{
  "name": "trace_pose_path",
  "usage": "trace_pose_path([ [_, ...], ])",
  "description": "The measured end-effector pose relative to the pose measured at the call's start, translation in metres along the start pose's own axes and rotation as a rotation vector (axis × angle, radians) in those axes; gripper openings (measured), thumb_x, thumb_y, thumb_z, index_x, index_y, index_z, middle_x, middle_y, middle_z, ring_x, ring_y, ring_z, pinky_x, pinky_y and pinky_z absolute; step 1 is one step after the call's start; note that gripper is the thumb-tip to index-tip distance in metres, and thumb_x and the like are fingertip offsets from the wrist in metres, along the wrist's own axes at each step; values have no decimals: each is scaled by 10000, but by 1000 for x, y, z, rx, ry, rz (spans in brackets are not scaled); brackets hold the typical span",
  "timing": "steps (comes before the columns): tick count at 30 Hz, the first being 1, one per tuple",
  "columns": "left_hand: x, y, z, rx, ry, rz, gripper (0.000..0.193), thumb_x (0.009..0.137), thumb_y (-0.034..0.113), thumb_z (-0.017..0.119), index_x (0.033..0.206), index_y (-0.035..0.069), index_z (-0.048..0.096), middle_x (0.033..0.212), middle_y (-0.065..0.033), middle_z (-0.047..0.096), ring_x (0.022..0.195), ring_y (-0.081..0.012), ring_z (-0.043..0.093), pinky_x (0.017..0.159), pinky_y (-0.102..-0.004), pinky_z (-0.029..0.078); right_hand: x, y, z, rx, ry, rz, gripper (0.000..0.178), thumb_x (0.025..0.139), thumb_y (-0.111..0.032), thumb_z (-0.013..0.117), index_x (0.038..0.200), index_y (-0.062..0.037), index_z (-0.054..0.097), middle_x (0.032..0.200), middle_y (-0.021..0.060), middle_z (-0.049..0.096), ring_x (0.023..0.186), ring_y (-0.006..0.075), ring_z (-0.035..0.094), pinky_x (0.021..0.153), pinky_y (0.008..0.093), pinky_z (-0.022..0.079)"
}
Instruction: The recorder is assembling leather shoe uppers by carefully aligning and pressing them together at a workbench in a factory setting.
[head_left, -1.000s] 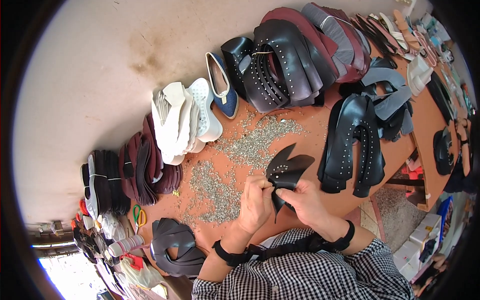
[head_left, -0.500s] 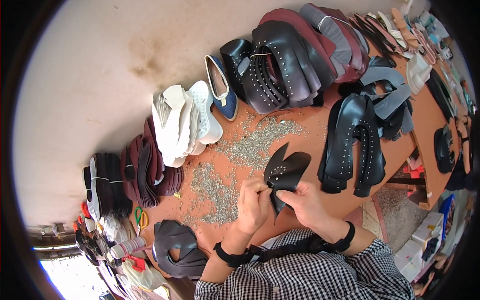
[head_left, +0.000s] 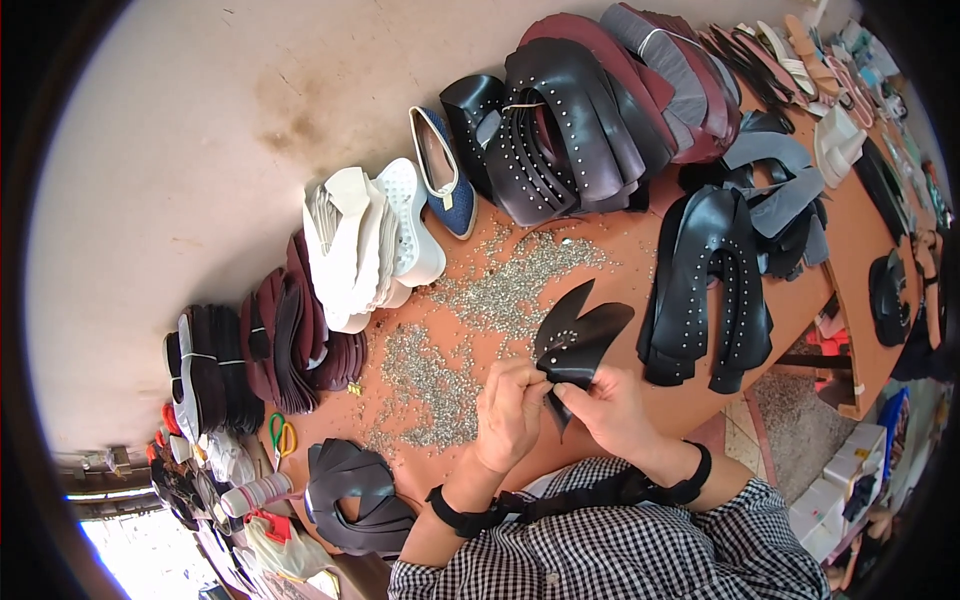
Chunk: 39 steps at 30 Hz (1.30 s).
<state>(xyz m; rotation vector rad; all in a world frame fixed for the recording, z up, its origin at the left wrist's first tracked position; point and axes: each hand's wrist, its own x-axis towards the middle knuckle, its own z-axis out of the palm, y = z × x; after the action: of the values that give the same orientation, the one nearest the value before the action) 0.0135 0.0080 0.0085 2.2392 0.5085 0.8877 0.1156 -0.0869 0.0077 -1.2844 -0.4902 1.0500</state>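
Observation:
A black leather shoe upper point(head_left: 598, 338) with a few silver studs is held up in front of me, over the near side of the table. My right hand point(head_left: 612, 412) grips its lower edge, the thumb pressed on the leather. Closed in a pinch, my left hand point(head_left: 510, 412) meets the upper's left edge; whether a stud is between its fingertips is too small to tell. Loose silver studs point(head_left: 430, 385) lie scattered beyond and left of my hands. To the right are black uppers point(head_left: 690, 270) with finished rows of studs.
Along the wall stand studded black uppers point(head_left: 600, 120), a blue shoe point(head_left: 455, 205), white soles point(head_left: 412, 225) and maroon pieces point(head_left: 285, 350). Scissors point(head_left: 287, 440), a thread spool point(head_left: 255, 494) and plain black uppers point(head_left: 350, 480) lie at the left. The orange table point(head_left: 670, 430) ends at the right.
The black upper has tilted and shifted slightly to the right in my hands. My left fingers have turned a little against its edge. The things around look unmoved.

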Motion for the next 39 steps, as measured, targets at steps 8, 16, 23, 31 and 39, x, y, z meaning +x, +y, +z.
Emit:
trace_pose_path([
  [8, 1, -2, 0, -9, 4, -4, 202, 713, -66, 612, 870, -1, 503, 822, -142, 548, 696, -274, 553, 560, -323, 462, 0, 0, 0, -55, 29, -11, 191, 808, -35, 549, 985, 10, 606, 750, -13, 589, 613, 10, 477, 506, 168, 391],
  [16, 2, 0, -1, -26, 18, -54, 175, 705, -101, 588, 822, 6, 511, 793, -116, 549, 682, -221, 546, 602, -283, 454, 0, 5, 3, -19, 38, 2, 198, 800, -26, 556, 989, 10, 606, 786, -12, 582, 618, 15, 476, 515, 169, 395],
  [23, 1, -3, -2, -104, 29, -95, 143, 725, -82, 587, 817, 3, 517, 787, -110, 555, 650, -185, 547, 574, -260, 452, -1, 2, 4, -47, 53, -4, 188, 797, -27, 557, 973, 7, 613, 772, -14, 573, 596, 13, 464, 496, 174, 383],
  [31, 0, 3, -2, -170, -10, -275, 109, 743, -57, 583, 799, 2, 510, 774, -85, 536, 633, -157, 518, 565, -257, 430, -3, 1, 5, -102, 44, -44, 196, 791, -27, 557, 978, 11, 604, 757, -6, 563, 581, 15, 452, 487, 183, 375],
  [39, 0, 1, 0, -58, -59, -95, 144, 757, -70, 554, 864, 0, 487, 822, -141, 526, 691, -265, 531, 586, -320, 445, -6, 0, 6, -78, 66, -59, 188, 786, -16, 547, 964, 20, 596, 755, 16, 553, 588, 29, 469, 490, 191, 387],
])
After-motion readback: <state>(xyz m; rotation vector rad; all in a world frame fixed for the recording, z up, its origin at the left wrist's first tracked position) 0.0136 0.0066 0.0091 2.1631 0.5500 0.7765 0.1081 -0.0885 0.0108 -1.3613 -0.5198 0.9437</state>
